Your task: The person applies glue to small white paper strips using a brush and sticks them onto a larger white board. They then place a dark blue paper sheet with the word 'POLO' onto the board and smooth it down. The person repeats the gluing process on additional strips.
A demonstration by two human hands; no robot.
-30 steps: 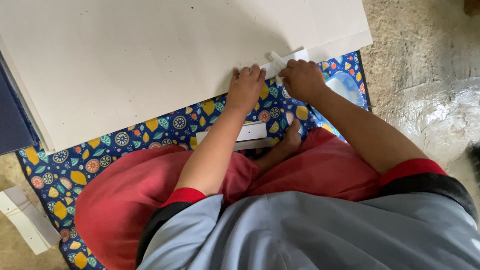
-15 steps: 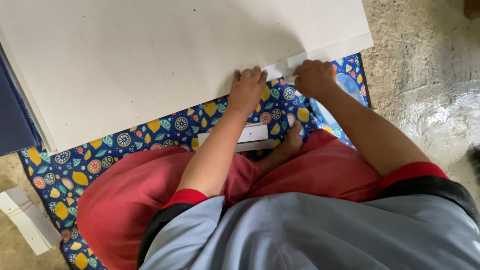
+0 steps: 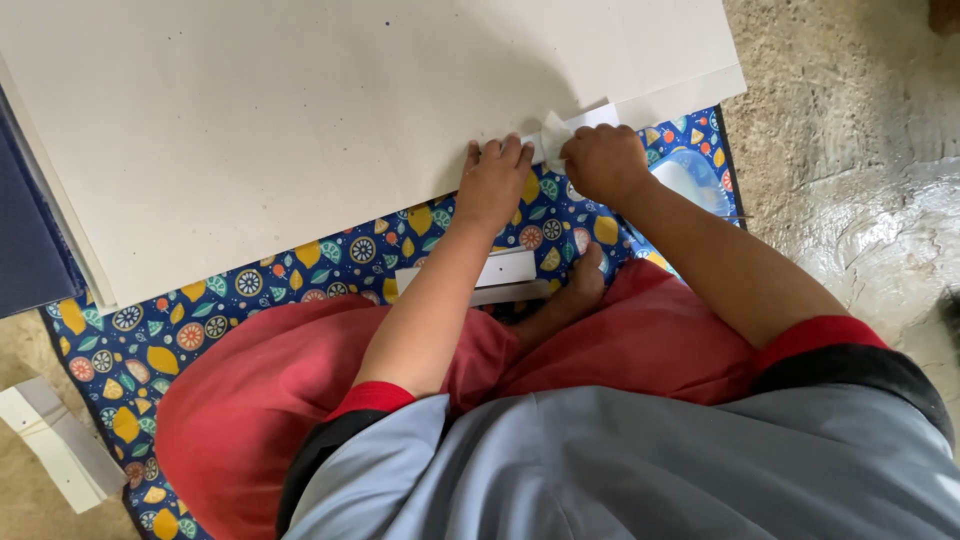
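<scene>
Two hands are seen at the near edge of a large white board (image 3: 330, 130), which lies flat across a patterned mat (image 3: 250, 290) on the floor. A small white strip (image 3: 553, 140), paper or tape by the look of it, is pinched between the fingers of the right hand (image 3: 603, 162) just where the board's edge steps out into a narrow flap. The left hand (image 3: 493, 183) is laid flat, fingers spread over the board's edge, nothing gripped; the board is simply pressed down by it.

The strip is judged light, thin and limp, easily creased or torn; it is best held close to where it meets the board, between fingertip and thumb. The board is judged stiff but light, likely to slide on the mat unless pinned, and prone to denting at the corners; a flat palm near the edge suits it better than a pinch.

Further out: a short white block (image 3: 495, 272) is noted on the mat near a bare foot (image 3: 583, 280), red trousers and a grey top below. A dark blue panel (image 3: 30, 230) lies at the left, folded white card (image 3: 55, 440) on bare ground, rough concrete (image 3: 860, 150) to the right.
</scene>
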